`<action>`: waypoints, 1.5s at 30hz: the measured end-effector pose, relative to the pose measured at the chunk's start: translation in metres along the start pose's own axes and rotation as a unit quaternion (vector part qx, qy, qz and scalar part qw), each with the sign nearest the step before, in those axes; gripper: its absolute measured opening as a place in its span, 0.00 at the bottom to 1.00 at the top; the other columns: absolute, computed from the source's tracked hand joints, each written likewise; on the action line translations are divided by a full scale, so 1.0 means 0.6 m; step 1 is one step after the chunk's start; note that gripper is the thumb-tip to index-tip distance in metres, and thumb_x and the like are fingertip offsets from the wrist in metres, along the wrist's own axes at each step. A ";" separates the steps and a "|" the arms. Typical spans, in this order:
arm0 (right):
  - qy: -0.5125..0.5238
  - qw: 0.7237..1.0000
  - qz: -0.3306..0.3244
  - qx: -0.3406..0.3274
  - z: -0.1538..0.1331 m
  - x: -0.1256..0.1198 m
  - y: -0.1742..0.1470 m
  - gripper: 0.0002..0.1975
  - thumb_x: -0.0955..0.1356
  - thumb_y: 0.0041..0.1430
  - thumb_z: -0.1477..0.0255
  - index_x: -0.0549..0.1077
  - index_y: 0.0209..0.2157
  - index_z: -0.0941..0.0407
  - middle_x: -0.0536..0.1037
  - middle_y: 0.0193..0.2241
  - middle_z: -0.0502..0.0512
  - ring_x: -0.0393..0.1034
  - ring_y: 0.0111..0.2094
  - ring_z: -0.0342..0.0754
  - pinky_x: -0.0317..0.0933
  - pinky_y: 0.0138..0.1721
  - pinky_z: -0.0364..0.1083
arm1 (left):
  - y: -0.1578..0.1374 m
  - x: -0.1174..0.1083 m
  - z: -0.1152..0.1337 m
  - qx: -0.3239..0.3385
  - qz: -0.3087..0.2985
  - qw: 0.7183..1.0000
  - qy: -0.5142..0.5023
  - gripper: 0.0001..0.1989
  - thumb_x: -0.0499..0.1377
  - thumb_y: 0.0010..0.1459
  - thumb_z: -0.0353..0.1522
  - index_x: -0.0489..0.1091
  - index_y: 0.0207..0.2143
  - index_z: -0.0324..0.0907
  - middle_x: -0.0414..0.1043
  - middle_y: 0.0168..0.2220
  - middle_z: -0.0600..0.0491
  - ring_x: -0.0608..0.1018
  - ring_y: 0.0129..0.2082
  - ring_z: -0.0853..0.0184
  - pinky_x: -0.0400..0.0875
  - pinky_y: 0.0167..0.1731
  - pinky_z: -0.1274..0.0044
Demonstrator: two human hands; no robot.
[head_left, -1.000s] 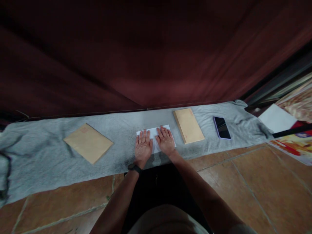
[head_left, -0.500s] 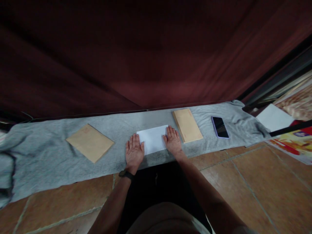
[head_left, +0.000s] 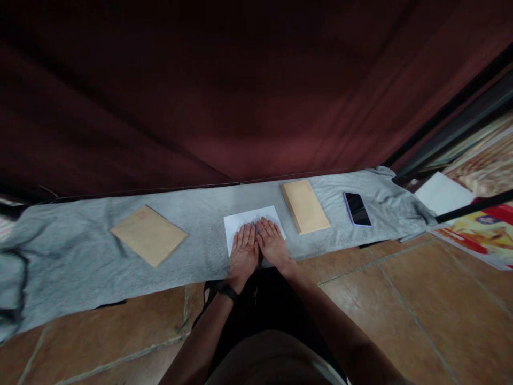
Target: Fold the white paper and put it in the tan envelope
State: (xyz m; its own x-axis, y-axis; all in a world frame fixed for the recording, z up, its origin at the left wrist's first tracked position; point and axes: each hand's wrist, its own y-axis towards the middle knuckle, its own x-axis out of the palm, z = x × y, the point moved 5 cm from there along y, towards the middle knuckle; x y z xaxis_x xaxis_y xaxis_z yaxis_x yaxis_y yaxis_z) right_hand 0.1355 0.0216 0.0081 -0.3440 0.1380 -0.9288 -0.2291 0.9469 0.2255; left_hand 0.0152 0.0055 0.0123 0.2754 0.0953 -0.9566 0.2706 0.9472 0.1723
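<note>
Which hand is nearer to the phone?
Right. The right hand lies on the white paper, with the thick brown packet between it and the phone; the left hand lies on the paper too, farther away.

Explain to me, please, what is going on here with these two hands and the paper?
A person has both bare hands laid flat, side by side, on a white sheet that lies on a grey cloth. The left hand and the right hand cover its near middle part. To the left lies a flat tan envelope; to the right are a thicker tan stack and, beyond it, a phone. Neither hand touches these.
</note>
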 end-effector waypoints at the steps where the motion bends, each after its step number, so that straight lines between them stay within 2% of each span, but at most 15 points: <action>1: 0.004 1.000 -0.008 -0.008 -0.005 0.003 0.001 0.25 0.57 0.73 0.69 0.62 0.67 0.59 0.58 0.69 0.60 0.53 0.70 0.54 0.48 0.69 0.56 | 0.001 0.004 0.006 0.003 -0.007 1.000 0.003 0.28 0.41 0.69 0.32 0.55 0.69 0.33 0.54 0.71 0.43 0.51 0.73 0.57 0.51 0.69 0.60; 5: 0.000 1.000 -0.008 -0.001 0.009 0.005 -0.005 0.25 0.59 0.73 0.67 0.61 0.67 0.59 0.60 0.69 0.61 0.53 0.69 0.54 0.48 0.68 0.57 | -0.008 0.006 -0.008 -0.005 -0.004 1.000 0.012 0.28 0.43 0.69 0.33 0.57 0.68 0.33 0.55 0.70 0.42 0.53 0.72 0.57 0.50 0.69 0.60; 9: -0.012 0.999 0.008 0.034 0.032 -0.001 -0.010 0.27 0.59 0.73 0.67 0.60 0.68 0.64 0.59 0.68 0.65 0.54 0.69 0.57 0.46 0.69 0.58 | -0.017 -0.007 -0.032 -0.032 0.011 0.999 0.021 0.28 0.43 0.69 0.33 0.57 0.68 0.30 0.57 0.69 0.39 0.57 0.71 0.56 0.54 0.68 0.61; 13: -0.019 0.997 0.014 0.079 0.030 0.000 0.013 0.26 0.58 0.72 0.71 0.61 0.66 0.69 0.59 0.68 0.69 0.56 0.68 0.58 0.44 0.69 0.58 | 0.012 -0.010 -0.022 -0.032 0.001 0.999 0.010 0.27 0.42 0.69 0.32 0.59 0.66 0.30 0.59 0.68 0.39 0.60 0.70 0.58 0.55 0.68 0.63; 16: -0.010 0.999 -0.010 0.053 0.016 0.009 0.042 0.26 0.58 0.72 0.72 0.60 0.67 0.64 0.59 0.69 0.64 0.54 0.69 0.56 0.44 0.69 0.57 | 0.051 -0.001 -0.006 -0.004 -0.016 1.000 -0.013 0.28 0.42 0.69 0.32 0.58 0.68 0.32 0.57 0.69 0.42 0.58 0.71 0.59 0.52 0.69 0.64; 20: -0.017 0.999 -0.041 0.011 0.014 0.019 0.061 0.26 0.59 0.71 0.72 0.61 0.68 0.58 0.58 0.69 0.61 0.51 0.70 0.55 0.45 0.69 0.57 | 0.077 0.014 -0.013 -0.003 -0.023 0.999 -0.023 0.28 0.41 0.71 0.36 0.57 0.69 0.35 0.55 0.71 0.45 0.54 0.72 0.58 0.50 0.69 0.61; 23: -0.028 0.999 -0.036 0.012 0.022 0.021 0.060 0.26 0.59 0.71 0.70 0.61 0.68 0.56 0.57 0.70 0.60 0.50 0.70 0.56 0.45 0.69 0.57 | 0.076 0.020 -0.024 -0.008 -0.018 1.000 -0.019 0.28 0.42 0.71 0.38 0.57 0.69 0.38 0.54 0.71 0.47 0.52 0.72 0.57 0.48 0.70 0.60; 30: -0.036 0.999 -0.015 0.039 0.033 0.021 0.064 0.25 0.58 0.73 0.67 0.62 0.67 0.57 0.57 0.70 0.62 0.54 0.69 0.58 0.45 0.68 0.58 | 0.081 0.020 -0.039 -0.039 -0.011 0.999 0.003 0.28 0.42 0.71 0.37 0.55 0.70 0.40 0.54 0.71 0.48 0.51 0.73 0.59 0.45 0.70 0.60; 35: -0.039 0.998 0.000 0.055 0.052 0.017 0.063 0.26 0.58 0.74 0.65 0.60 0.68 0.59 0.58 0.69 0.64 0.54 0.69 0.58 0.46 0.67 0.59 | 0.083 0.018 -0.062 -0.053 -0.010 0.998 0.011 0.29 0.42 0.71 0.38 0.54 0.70 0.37 0.53 0.71 0.45 0.51 0.73 0.59 0.46 0.70 0.61; 45: -0.037 0.995 0.024 0.085 0.076 0.005 0.041 0.29 0.57 0.73 0.64 0.57 0.69 0.64 0.60 0.68 0.66 0.54 0.68 0.59 0.47 0.67 0.60 | 0.052 0.008 -0.097 -0.087 0.020 0.996 0.022 0.31 0.42 0.71 0.38 0.53 0.70 0.31 0.53 0.71 0.40 0.53 0.72 0.56 0.49 0.69 0.61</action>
State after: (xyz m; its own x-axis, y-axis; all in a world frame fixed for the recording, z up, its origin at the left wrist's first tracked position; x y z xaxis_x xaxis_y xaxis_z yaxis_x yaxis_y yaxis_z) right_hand 0.1706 0.0584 -0.0029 -0.2805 0.1997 -0.9389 -0.0541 0.9733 0.2232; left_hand -0.0289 0.0533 -0.0008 0.2405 0.1438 -0.9599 0.0957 0.9806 0.1709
